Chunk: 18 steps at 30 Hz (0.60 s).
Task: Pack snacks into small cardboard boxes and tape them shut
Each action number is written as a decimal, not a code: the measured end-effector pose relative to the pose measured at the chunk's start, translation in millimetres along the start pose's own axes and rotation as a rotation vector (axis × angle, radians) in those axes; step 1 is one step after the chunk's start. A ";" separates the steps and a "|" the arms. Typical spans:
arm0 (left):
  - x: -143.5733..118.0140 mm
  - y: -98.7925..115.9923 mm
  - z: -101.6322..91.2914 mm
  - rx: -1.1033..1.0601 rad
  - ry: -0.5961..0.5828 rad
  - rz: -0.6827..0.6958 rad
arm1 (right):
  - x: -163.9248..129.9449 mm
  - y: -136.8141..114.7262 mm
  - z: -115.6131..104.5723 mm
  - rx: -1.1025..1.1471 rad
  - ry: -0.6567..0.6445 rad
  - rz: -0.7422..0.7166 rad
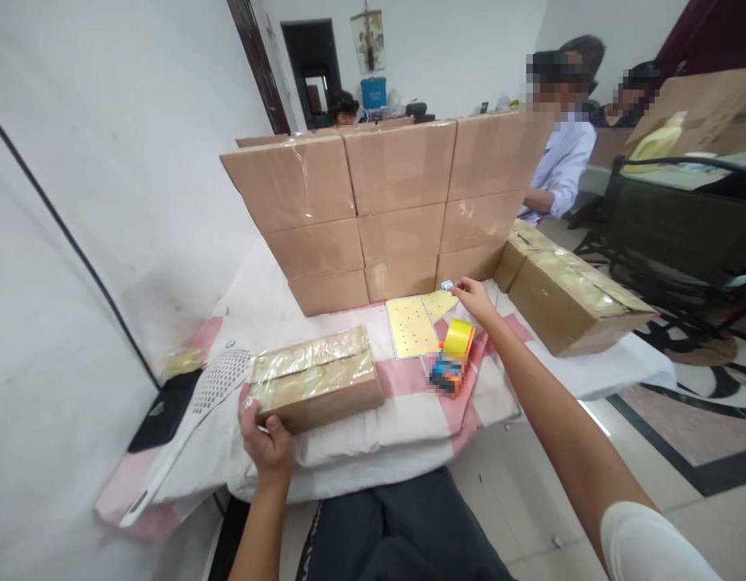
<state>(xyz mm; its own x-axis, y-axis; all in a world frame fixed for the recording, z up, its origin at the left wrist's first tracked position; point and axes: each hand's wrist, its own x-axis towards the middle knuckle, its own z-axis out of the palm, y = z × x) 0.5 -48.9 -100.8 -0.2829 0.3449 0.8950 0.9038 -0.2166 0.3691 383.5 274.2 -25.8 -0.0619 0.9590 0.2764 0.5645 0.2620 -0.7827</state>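
My left hand (267,436) grips the near left corner of a small cardboard box (333,399), its thumb along the front side. Clear tape covers the box's top, and the box lies on the cloth-covered table. Out to the right, the fingertips of my right hand (473,297) pinch a small white-and-blue piece (448,286), too small to name. Just beneath and left of that hand lie yellow dotted sheets (411,327). A tape dispenser (453,357) with an orange frame and a yellow roll rests nearer to me, touched by neither hand.
Stacked cardboard boxes (400,173) form a wall across the back. More taped boxes (576,294) sit at the right. On the left are a white fly swatter (224,375) and a black flat case (164,415). A person in a light shirt (563,165) is behind the stack's right end.
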 end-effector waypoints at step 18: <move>63.4 161.6 32.6 -0.488 -0.334 -0.531 | -198.7 -160.0 42.9 0.346 -0.025 -0.471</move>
<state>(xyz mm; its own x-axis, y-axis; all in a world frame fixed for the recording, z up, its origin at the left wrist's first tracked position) 139.2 -32.3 7.5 -0.4557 0.7533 0.4743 0.4101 -0.2953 0.8629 270.3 46.4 20.6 -0.2630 0.7317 0.6288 0.1695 0.6767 -0.7165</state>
